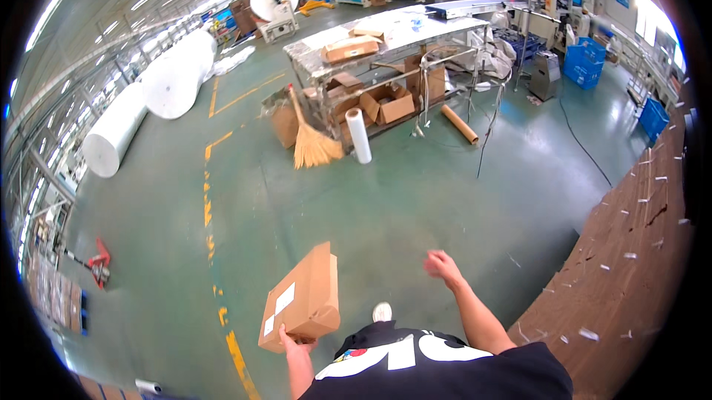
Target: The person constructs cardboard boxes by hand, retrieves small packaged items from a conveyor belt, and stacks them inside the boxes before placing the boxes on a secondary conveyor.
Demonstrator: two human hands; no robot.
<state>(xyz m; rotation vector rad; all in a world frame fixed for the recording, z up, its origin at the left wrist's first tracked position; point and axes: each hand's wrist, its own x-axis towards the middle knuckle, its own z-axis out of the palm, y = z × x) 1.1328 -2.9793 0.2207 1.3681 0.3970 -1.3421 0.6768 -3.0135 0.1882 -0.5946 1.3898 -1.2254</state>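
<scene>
My left hand (297,344) grips a brown cardboard box (304,298) by its near lower edge. White labels show on the box's left face, and it is tilted in the air above the green floor. The fingers under the box are partly hidden. Out in front of my body, my right hand (443,265) hangs in the air with its fingers curled in. Nothing shows in it, and it touches nothing.
Ahead is a long worktable (311,66) with open cartons beneath. By it stand a straw broom (315,144), a white film roll (359,135) and a cardboard tube (460,125). Brown stacked sheets (593,296) flank my right; large white rolls (115,133) and a red pallet jack (99,263) lie left.
</scene>
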